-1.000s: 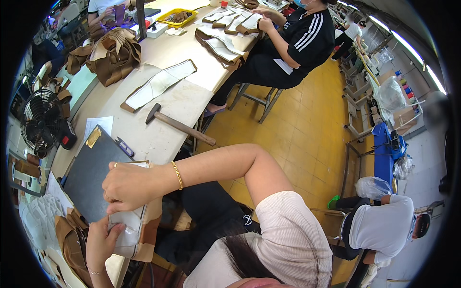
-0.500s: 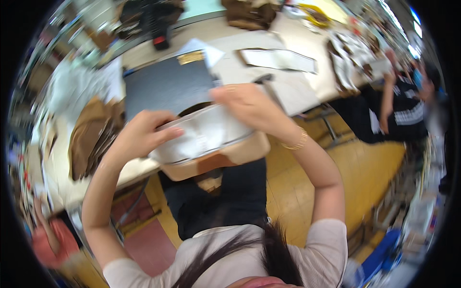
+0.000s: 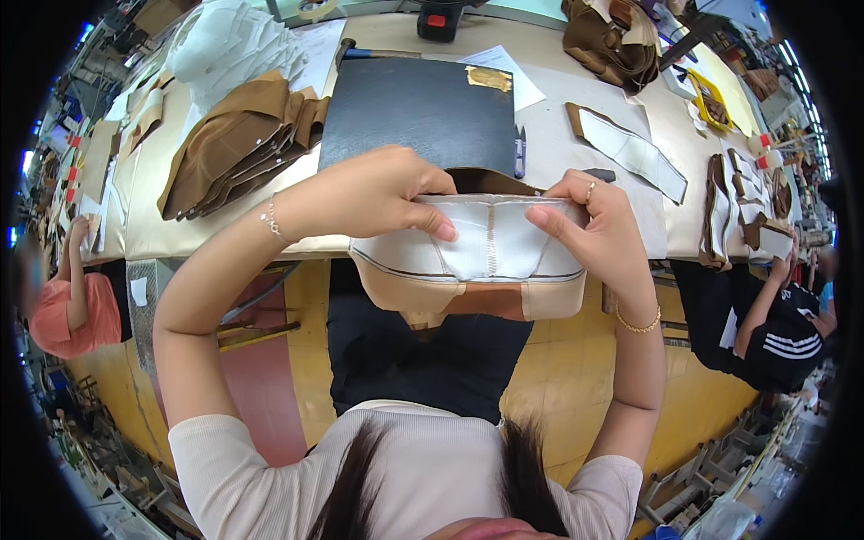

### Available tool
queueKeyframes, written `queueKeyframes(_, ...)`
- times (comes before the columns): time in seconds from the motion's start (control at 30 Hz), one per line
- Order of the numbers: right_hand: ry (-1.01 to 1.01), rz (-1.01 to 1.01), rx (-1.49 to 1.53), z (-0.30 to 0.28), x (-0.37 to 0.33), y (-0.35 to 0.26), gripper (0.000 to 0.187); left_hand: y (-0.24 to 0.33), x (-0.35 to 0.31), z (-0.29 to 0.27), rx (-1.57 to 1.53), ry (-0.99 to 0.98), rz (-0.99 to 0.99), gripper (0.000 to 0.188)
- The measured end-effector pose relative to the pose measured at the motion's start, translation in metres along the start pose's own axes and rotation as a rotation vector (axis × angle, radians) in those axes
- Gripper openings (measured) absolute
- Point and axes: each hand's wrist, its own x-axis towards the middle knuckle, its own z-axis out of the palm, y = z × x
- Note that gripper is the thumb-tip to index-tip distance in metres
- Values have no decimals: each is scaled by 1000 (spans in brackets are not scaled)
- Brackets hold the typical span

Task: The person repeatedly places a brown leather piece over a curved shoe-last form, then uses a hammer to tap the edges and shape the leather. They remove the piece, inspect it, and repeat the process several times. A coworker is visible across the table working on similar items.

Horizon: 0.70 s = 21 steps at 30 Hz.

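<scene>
Between my hands is a sewn bag piece (image 3: 490, 236), held at the table's front edge over my lap. Its upper band is white with a stitched seam down the middle; the lower part is tan with a brown patch. My left hand (image 3: 396, 193) pinches the top edge left of the seam, thumb on the white side. At the right end of that edge, my right hand (image 3: 589, 220) grips with its thumb on the white face and fingers behind. Behind the piece lies a dark flat board (image 3: 418, 112) with a gold-coloured patch near its corner.
Stacked brown pieces (image 3: 238, 144) lie left of the board, with white sheets (image 3: 229, 45) beyond. On the right are a white-and-brown strip (image 3: 630, 151), a blue pen (image 3: 520, 151) and a yellow basket (image 3: 711, 101). Co-workers sit at both sides, one in a coral top (image 3: 85, 310).
The piece has moved right in the picture and turned nearly level. My left hand has shifted onto its top edge, and my right hand has gone to its right end. The view has swung too.
</scene>
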Motion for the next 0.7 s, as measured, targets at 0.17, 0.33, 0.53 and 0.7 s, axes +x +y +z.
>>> queueKeyframes(0.17,-22,-21,-10,2,0,0,33,-2,0,-1,71,-26,26,37)
queueKeyframes(0.33,23,-89,-64,6,-1,3,29,-6,1,2,50,-25,4,38)
queueKeyframes(0.53,188,-266,-283,9,5,-5,21,-7,4,4,187,144,72,30)
queueKeyframes(0.7,543,-686,-665,13,25,6,23,-12,8,4,811,767,212,17)
